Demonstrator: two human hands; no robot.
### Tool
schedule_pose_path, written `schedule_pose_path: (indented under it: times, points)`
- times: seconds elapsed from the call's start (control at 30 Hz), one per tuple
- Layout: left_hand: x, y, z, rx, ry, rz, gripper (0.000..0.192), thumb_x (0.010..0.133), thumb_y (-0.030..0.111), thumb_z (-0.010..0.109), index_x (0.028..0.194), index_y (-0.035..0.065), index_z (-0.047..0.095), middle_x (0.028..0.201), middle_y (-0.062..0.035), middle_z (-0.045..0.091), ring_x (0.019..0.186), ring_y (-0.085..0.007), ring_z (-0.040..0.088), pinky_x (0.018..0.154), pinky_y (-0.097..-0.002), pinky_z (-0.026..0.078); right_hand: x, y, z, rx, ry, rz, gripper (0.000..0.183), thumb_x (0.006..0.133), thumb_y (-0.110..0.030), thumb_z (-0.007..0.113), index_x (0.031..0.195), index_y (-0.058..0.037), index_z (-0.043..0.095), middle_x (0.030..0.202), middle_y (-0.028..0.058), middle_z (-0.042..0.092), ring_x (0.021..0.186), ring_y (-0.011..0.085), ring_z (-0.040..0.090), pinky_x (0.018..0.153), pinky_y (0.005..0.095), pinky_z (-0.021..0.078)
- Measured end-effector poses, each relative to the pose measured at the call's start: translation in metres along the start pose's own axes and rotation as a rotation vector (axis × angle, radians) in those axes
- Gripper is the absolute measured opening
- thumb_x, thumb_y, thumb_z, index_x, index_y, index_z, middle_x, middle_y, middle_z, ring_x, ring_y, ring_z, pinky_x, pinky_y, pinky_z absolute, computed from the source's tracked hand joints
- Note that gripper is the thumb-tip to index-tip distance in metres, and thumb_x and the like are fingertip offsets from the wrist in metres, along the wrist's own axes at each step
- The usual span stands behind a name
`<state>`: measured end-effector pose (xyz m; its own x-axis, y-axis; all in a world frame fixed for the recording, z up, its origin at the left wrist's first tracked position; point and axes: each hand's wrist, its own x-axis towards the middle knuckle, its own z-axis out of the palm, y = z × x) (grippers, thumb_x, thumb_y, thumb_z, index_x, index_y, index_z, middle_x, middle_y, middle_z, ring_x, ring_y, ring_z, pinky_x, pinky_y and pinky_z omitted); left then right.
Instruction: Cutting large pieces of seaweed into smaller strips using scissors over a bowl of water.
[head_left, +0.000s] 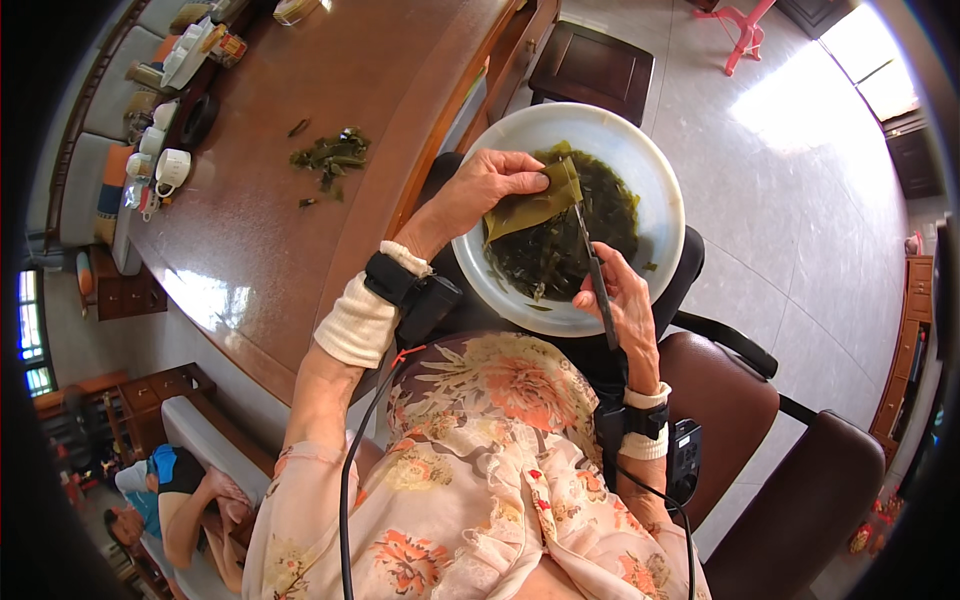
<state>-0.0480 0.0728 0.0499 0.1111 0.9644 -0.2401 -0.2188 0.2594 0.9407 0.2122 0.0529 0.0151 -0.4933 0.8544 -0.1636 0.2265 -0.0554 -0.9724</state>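
A large round pale basin rests on my lap, holding a heap of cut dark green leafy strips, probably seaweed. My left hand pinches a broad flat olive-green piece of the same leaf over the basin. From the lower right, my right hand grips scissors with dark handles. Their blades point up and away and meet the right edge of the leaf piece. A small pile of green scraps lies on the wooden table to the left.
The glossy wooden table runs along my left, with white cups at its far side. A dark wooden stool stands beyond the basin. Brown padded chairs are at the right. Another person sits at the lower left. Black cables run from my wrists.
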Motion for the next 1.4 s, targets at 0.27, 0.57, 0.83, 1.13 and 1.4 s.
schedule_pose_path:
  times: [0.27,0.57,0.83,1.13,1.4]
  points:
    - [0.000,0.003,-0.003,0.115,0.012,0.002,0.015,0.088,0.016,0.067,0.096,0.0030,0.069,0.085,-0.0014,0.068,0.076,-0.0061,0.062,0.072,-0.0194,0.051,-0.004,-0.004,0.000,-0.082,0.039,0.042,0.070,0.064,-0.029,0.087,0.119,0.0008,0.056,0.060,-0.0016,0.044,0.055,0.0071,0.038,0.050,0.0229,0.0320]
    - [0.000,0.005,0.001,0.220,-0.061,-0.020,0.015,0.087,0.013,0.067,0.097,0.0024,0.069,0.085,-0.0019,0.068,0.074,-0.0061,0.062,0.070,-0.0189,0.050,0.001,-0.005,0.007,0.017,0.065,-0.012,0.061,0.064,-0.022,0.087,0.113,0.0019,0.060,0.056,-0.0022,0.044,0.053,0.0051,0.039,0.048,0.0218,0.0327]
    - [-0.002,0.003,-0.004,0.065,0.001,-0.005,0.016,0.087,0.014,0.067,0.097,0.0020,0.069,0.086,-0.0028,0.069,0.075,-0.0065,0.063,0.072,-0.0195,0.051,-0.004,-0.004,-0.005,0.043,0.010,0.219,0.066,0.065,-0.021,0.087,0.119,0.0002,0.057,0.059,-0.0016,0.050,0.054,0.0049,0.045,0.049,0.0213,0.0359]
    - [0.001,0.003,-0.003,-0.043,0.006,0.034,0.016,0.089,0.014,0.065,0.097,0.0017,0.069,0.086,-0.0027,0.069,0.075,-0.0066,0.063,0.072,-0.0208,0.052,-0.001,-0.004,-0.002,-0.045,-0.037,-0.064,0.076,0.063,-0.029,0.087,0.123,0.0003,0.052,0.068,-0.0013,0.047,0.061,0.0085,0.042,0.055,0.0235,0.0371]
    - [0.000,0.008,-0.002,0.128,0.015,0.024,0.016,0.088,0.017,0.067,0.096,0.0029,0.070,0.084,-0.0021,0.068,0.075,-0.0070,0.062,0.072,-0.0202,0.051,-0.001,-0.009,0.000,-0.147,0.037,-0.018,0.070,0.061,-0.030,0.088,0.118,0.0001,0.058,0.058,-0.0007,0.044,0.053,0.0085,0.038,0.049,0.0243,0.0335]
